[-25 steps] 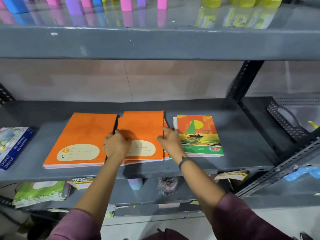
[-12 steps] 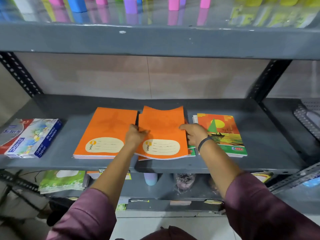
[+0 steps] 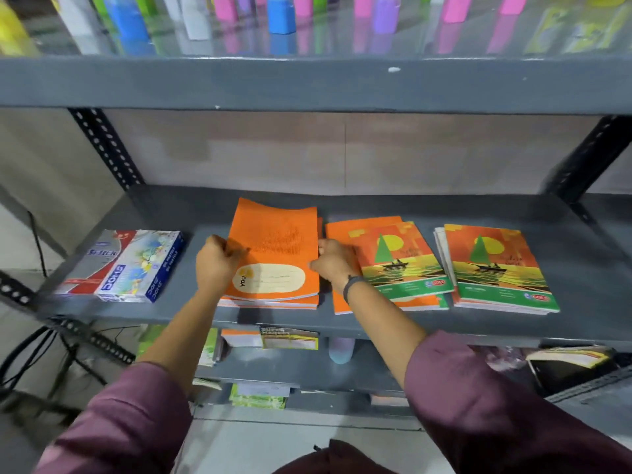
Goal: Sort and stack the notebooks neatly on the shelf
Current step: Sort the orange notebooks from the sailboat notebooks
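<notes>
An orange notebook [image 3: 273,241] lies on top of the left orange stack on the grey shelf [image 3: 581,268]. My left hand [image 3: 215,265] grips its left edge and my right hand [image 3: 333,263] grips its right edge. To the right a sailboat-cover notebook [image 3: 400,261] lies across another orange notebook [image 3: 342,234]. Further right sits a stack of sailboat notebooks [image 3: 496,268].
Boxes of pastels [image 3: 126,265] lie at the shelf's left end. Coloured bottles [image 3: 280,12] stand on the shelf above. The lower shelf holds more books and packets [image 3: 290,336]. Slotted black uprights [image 3: 106,148] frame the rack on both sides.
Both hands carried the top orange notebook leftward and set it on the left orange stack. That uncovered a sailboat notebook on the middle pile. The camera view shifted left.
</notes>
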A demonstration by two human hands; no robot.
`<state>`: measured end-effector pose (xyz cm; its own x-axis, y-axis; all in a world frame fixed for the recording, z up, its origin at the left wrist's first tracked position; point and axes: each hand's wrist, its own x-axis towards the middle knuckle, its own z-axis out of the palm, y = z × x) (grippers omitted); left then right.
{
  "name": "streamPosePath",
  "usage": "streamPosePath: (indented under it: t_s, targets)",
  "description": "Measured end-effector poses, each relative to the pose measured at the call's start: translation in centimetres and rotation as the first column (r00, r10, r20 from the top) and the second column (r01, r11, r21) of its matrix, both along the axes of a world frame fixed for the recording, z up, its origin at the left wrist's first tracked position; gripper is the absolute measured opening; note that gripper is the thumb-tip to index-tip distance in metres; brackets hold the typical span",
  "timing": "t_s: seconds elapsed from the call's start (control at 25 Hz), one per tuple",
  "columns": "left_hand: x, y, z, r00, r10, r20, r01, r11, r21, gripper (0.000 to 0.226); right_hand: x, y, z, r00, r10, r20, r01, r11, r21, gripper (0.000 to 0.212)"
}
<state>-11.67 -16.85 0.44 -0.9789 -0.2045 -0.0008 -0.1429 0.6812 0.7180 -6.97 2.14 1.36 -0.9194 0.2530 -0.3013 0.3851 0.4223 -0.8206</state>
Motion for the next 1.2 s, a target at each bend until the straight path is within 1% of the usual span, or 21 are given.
streamPosePath:
  t_s: [0.04,0.12,0.2,0.24,0.28,0.32,0.36,0.4,0.48,0.52,0.56,0.64,0.72,0.76,0.84,0.88,0.96,1.04,1.08,1.12,1.2]
  targets:
    - [0.3,-0.2,-0.3,0.999,0.011,0.030,-0.008,0.996,-0.090,0.037,0.2,-0.4,-0.5,0.999,0.029,0.017,-0.031,0.996,0.083,0.032]
    - [0.9,-0.2,-0.5,0.998,0.039,0.051,-0.020,0.947,-0.320,0.038,0.7,-0.5,-1.1,0.997,0.077,0.010,-0.078,0.983,0.168,0.035]
    - [1.4,0.3,-0.1,0.999,0.035,-0.017,-0.038,0.878,-0.477,0.035,1.4,0.5,-0.9,0.997,0.068,-0.036,-0.058,0.971,0.232,0.040]
    - [1.8,1.0,0.2,0.995,0.012,-0.094,-0.057,0.868,-0.493,0.034,1.7,1.6,-0.6,0.997,0.020,-0.069,0.001,0.956,0.294,0.040]
    - [2.2,2.1,0.5,0.982,-0.034,-0.185,-0.057,0.885,-0.463,0.033,1.9,2.9,-0.3,0.994,-0.049,-0.102,0.085,0.921,0.380,0.039]
    - [2.9,3.5,0.9,0.960,-0.094,-0.262,-0.018,0.919,-0.395,0.033,2.2,4.6,-0.2,0.983,-0.110,-0.144,0.167,0.862,0.479,0.037]
    - [3.6,5.4,1.1,0.938,-0.156,-0.311,0.063,0.956,-0.288,0.033,2.6,6.5,-0.1,0.973,-0.149,-0.177,0.225,0.791,0.569,0.036]
    - [4.4,7.4,1.2,0.924,-0.208,-0.320,0.168,0.974,-0.149,0.033,2.9,8.3,-0.2,0.968,-0.169,-0.184,0.248,0.731,0.636,0.038]
    - [6.0,11.8,1.3,0.923,-0.307,-0.230,0.340,0.933,0.116,0.034,3.6,11.3,-0.6,0.974,-0.198,-0.111,0.218,0.682,0.698,0.043]
    - [6.7,13.8,1.1,0.922,-0.358,-0.145,0.382,0.902,0.200,0.037,3.8,12.4,-1.0,0.982,-0.182,-0.058,0.170,0.687,0.706,0.046]
    - [7.4,15.6,0.8,0.911,-0.409,-0.051,0.410,0.882,0.234,0.041,3.9,13.1,-1.3,0.989,-0.144,-0.016,0.113,0.697,0.708,0.049]
    - [8.5,18.4,0.2,0.859,-0.495,0.128,0.467,0.862,0.199,0.050,4.1,14.0,-2.0,0.996,-0.085,0.007,0.058,0.740,0.671,0.053]
    - [9.1,20.2,0.0,0.827,-0.506,0.245,0.465,0.861,0.208,0.054,4.4,14.7,-2.4,0.995,-0.086,-0.044,0.095,0.794,0.601,0.057]
    - [9.3,20.8,0.1,0.834,-0.486,0.261,0.423,0.867,0.262,0.054,4.5,15.0,-2.5,0.992,-0.101,-0.075,0.126,0.820,0.558,0.059]
    - [9.5,21.5,0.6,0.879,-0.403,0.254,0.260,0.852,0.455,0.051,4.4,15.7,-2.4,0.981,-0.148,-0.127,0.189,0.878,0.440,0.060]
    - [9.6,21.6,0.9,0.906,-0.338,0.253,0.148,0.815,0.560,0.050,4.3,15.8,-2.2,0.972,-0.184,-0.149,0.227,0.903,0.364,0.060]
    - [9.4,21.8,1.4,0.931,-0.188,0.312,-0.100,0.692,0.715,0.047,4.0,16.0,-1.7,0.949,-0.267,-0.168,0.299,0.932,0.205,0.057]
    - [8.7,21.6,1.9,0.903,-0.124,0.411,-0.288,0.536,0.794,0.044,3.8,16.1,-1.4,0.935,-0.310,-0.174,0.327,0.942,0.079,0.056]
    - [8.3,21.5,2.0,0.883,-0.138,0.449,-0.339,0.476,0.812,0.044,3.7,16.1,-1.2,0.932,-0.316,-0.181,0.328,0.944,0.042,0.055]
    - [7.9,21.6,2.3,0.871,-0.150,0.468,-0.364,0.442,0.820,0.045,3.5,16.3,-1.0,0.927,-0.320,-0.197,0.330,0.944,0.017,0.053]
    - [7.6,22.2,3.1,0.881,-0.143,0.450,-0.360,0.414,0.836,0.043,3.4,17.3,0.0,0.901,-0.353,-0.254,0.366,0.931,0.002,0.047]
